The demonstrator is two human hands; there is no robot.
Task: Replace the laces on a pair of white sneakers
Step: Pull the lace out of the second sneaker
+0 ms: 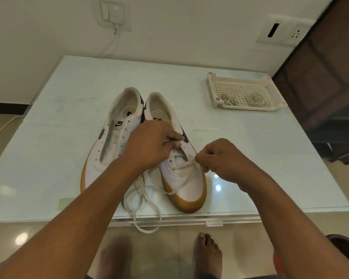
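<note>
The left hand (151,141) pinches the lace (184,165) over the sneaker (191,190), probably to steady it. The right hand (224,160), just beside it, pinches the same lace, probably to work it through the eyelets.

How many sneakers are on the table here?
2. The unlaced sneaker lies left; the part-laced sneaker lies right beside it, its lace pinched by the left hand and right hand. None seem hidden.
</note>
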